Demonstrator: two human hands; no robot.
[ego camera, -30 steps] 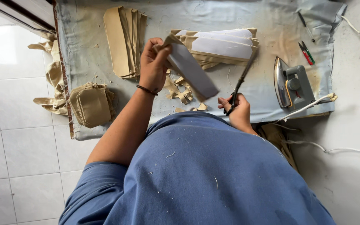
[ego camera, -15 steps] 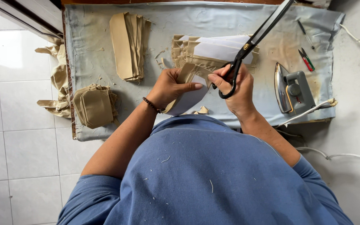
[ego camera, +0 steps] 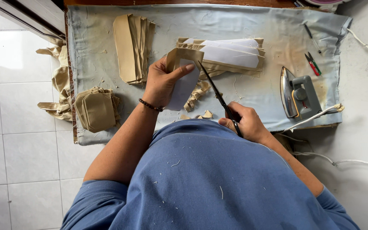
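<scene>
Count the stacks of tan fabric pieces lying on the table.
3. One stack of long strips at the far left; one stack of squarish pieces at the near left corner; one stack topped with white pieces at centre. Loose scraps are not counted.

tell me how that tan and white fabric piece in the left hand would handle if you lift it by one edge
Probably floppy: the fabric piece folds over at its top while the left hand pinches it. Likely light, since a thumb and fingers carry it. The white backing may stiffen it slightly, as that part hangs flat.

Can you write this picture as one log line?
left hand: holds tan fabric piece | right hand: scissors cutting its edge | clothes iron: standing aside
</scene>
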